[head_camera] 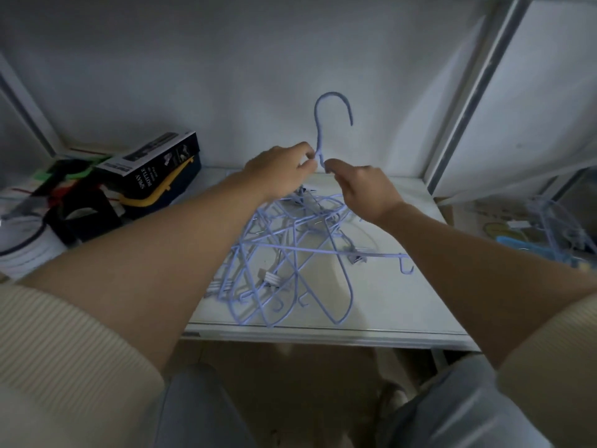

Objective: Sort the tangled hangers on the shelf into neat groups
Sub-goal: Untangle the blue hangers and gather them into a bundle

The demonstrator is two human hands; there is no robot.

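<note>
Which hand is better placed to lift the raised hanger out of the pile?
Probably the left hand: it pinches the hanger at its neck. The right hand only touches it lower, near the pile.

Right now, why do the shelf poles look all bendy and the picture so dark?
In the head view, the wide-angle lens curves straight things near the edges, like the shelf pole. The light is dim and bluish, so the back wall looks grey. The left hand casts a soft shadow, and the blue hangers look slightly blurred.
</note>
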